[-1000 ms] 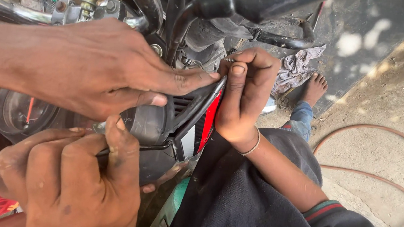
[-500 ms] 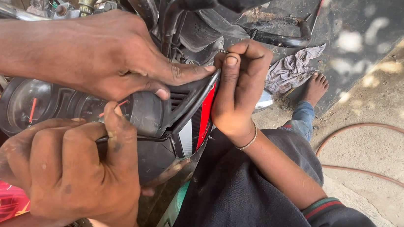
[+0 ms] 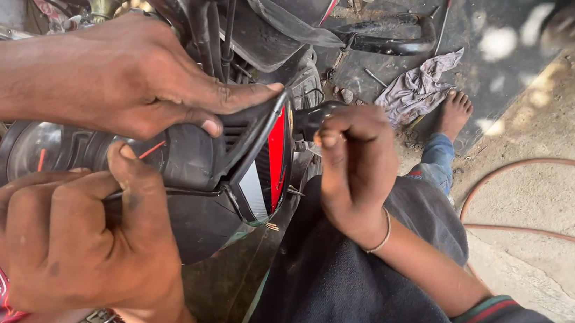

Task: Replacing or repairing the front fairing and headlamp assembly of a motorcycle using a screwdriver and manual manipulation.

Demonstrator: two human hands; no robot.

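Below my head cam, at centre frame, sits the black plastic motorcycle headlight cowl w/ a red side panel (image 3: 235, 153), tilted so its edge faces up and right. My left hand (image 3: 134, 76) comes in from the left edge and lies flat over the cowl's top; fingers are stretched out, thumb tucked under, so it's pressing and steadying, not really clamped round anything. My right hand (image 3: 76, 239) is low at the left, fist closed tight on a thin dark tool shaft (image 3: 158, 191) that runs toward the cowl's underside; thumb is up and touching the cowl's rear. Can't tell what kind of tool it is, the tip is hidden behind the cowl.

Just behind the cowl, on the left, the round glass-faced instrument dial w/ red needles (image 3: 42, 155) shows between my 2 hands. Black cables and the bike's dark frame tubes (image 3: 209, 27) rise above it.

Right of the cowl, another person's hand w/ a thin metal bangle on the wrist (image 3: 353, 171) is curled around a small black part at the cowl's front edge, touching it. That person's dark sleeve w/ striped cuff (image 3: 497, 322) fills the lower right; a bare foot (image 3: 455, 111) rests on the ground further up, beside a crumpled grey rag (image 3: 418, 86). An orange-brown hose (image 3: 541, 231) loops over the concrete floor at right, well apart from the work.
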